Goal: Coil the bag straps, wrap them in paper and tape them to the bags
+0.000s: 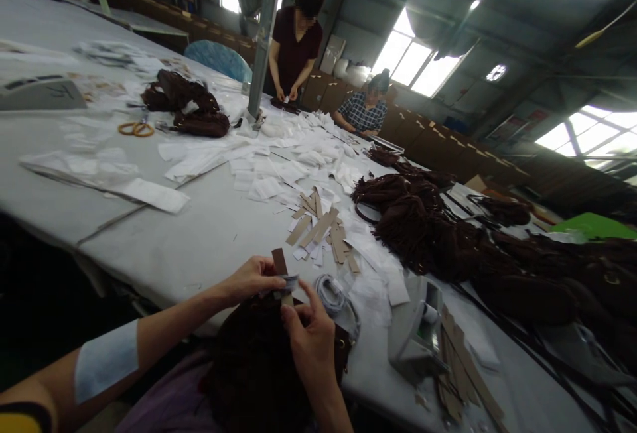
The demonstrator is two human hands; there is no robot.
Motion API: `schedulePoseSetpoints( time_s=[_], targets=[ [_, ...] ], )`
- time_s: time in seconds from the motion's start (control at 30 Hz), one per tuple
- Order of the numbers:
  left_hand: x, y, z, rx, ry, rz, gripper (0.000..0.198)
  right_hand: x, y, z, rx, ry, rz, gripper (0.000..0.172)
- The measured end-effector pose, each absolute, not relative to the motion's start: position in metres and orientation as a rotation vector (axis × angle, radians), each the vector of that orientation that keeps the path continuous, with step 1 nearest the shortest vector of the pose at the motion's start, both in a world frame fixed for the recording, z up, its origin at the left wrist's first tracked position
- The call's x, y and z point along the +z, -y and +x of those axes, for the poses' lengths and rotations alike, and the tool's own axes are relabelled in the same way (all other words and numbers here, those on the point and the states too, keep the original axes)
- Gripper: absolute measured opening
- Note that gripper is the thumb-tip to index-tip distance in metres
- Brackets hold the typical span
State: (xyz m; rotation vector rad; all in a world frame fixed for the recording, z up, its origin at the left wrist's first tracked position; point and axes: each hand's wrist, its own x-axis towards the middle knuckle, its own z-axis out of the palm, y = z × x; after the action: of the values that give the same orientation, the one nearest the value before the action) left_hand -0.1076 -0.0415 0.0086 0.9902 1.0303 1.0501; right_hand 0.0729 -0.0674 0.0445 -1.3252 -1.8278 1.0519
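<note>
Over the table's front edge, a short brown cardboard strip (279, 262) stands upright with a pale grey band (289, 282) wrapped around its middle. My left hand (251, 280) pinches strip and band between thumb and fingers from the left. From the right, my right hand (313, 330) holds the strip's lower end with the thumb, its index finger raised beside the band. Beneath both hands a dark brown bag (249, 360) rests on my lap, its upper part partly hidden by them. A coil of grey cord or tape (330, 292) lies just beyond my right hand.
Cardboard strips (321, 227) and white paper pieces (279, 168) are scattered ahead. Dark brown fringed bags (413, 221) pile up on the right, near a tape dispenser (418, 330). Scissors (136, 129) lie left, before a metal post (263, 42). Two people (296, 42) work across the table.
</note>
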Motion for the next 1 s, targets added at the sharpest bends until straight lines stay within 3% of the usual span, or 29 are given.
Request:
schedulePoseSetpoints(
  time_s=[0.17, 0.27, 0.33, 0.4, 0.47, 0.53, 0.77, 0.9, 1.0],
  targets=[
    [0.015, 0.039, -0.11, 0.984, -0.909, 1.083, 0.034, 0.056, 0.061, 0.079, 1.176, 1.936, -1.076, 0.032],
    [0.021, 0.039, -0.112, 0.999, -0.854, 1.113, 0.033, 0.06, 0.055, 0.085, 1.271, 2.044, -0.941, 0.06],
    [0.024, 0.04, -0.112, 0.967, -0.84, 1.141, 0.033, 0.059, 0.05, 0.088, 1.196, 2.088, -0.935, 0.049],
    [0.027, 0.042, -0.109, 0.911, -0.835, 1.186, 0.035, 0.057, 0.044, 0.089, 0.961, 2.139, -0.992, 0.025],
    [0.031, 0.043, -0.105, 0.859, -0.837, 1.236, 0.035, 0.054, 0.037, 0.088, 0.693, 2.171, -1.044, 0.017],
    [0.033, 0.044, -0.101, 0.836, -0.861, 1.278, 0.033, 0.049, 0.031, 0.086, 0.623, 2.18, -1.036, 0.015],
    [0.034, 0.044, -0.101, 0.798, -0.804, 1.214, 0.023, 0.041, 0.029, 0.077, 0.879, 1.936, -1.123, 0.013],
    [0.036, 0.047, -0.101, 0.858, -0.775, 1.176, 0.027, 0.047, 0.029, 0.073, 0.906, 1.868, -1.183, 0.014],
    [0.033, 0.05, -0.096, 0.936, -0.89, 1.292, 0.027, 0.053, 0.026, 0.073, 0.959, 1.843, -1.265, 0.026]
  ],
)
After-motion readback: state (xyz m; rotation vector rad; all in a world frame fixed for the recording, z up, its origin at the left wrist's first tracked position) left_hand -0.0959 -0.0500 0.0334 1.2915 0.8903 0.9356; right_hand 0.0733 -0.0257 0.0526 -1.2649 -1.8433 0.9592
